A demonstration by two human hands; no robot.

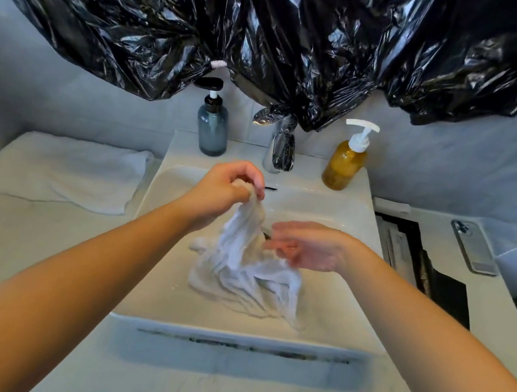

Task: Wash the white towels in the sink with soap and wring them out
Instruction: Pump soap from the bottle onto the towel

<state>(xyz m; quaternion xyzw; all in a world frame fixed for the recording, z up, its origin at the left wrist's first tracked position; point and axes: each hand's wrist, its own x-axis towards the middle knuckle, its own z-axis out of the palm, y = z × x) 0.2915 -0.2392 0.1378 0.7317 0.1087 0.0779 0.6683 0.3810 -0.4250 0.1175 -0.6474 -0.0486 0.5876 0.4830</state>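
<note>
— White towel [240, 260]: where?
— Strung up-down in the sink [156, 274], top pinched in the left hand [228, 187], tail on its floor.
— And the right hand [306, 247]?
— Loose-fingered, holding nothing, just beside the towel's middle; likely grips there.

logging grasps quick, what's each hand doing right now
Left hand: closed, pinching the top of the white towel.
Right hand: open, blurred, holding nothing, beside the towel.

Left hand [228, 187] raised, grip pinched, right hand [306, 246] fingers spread
</note>
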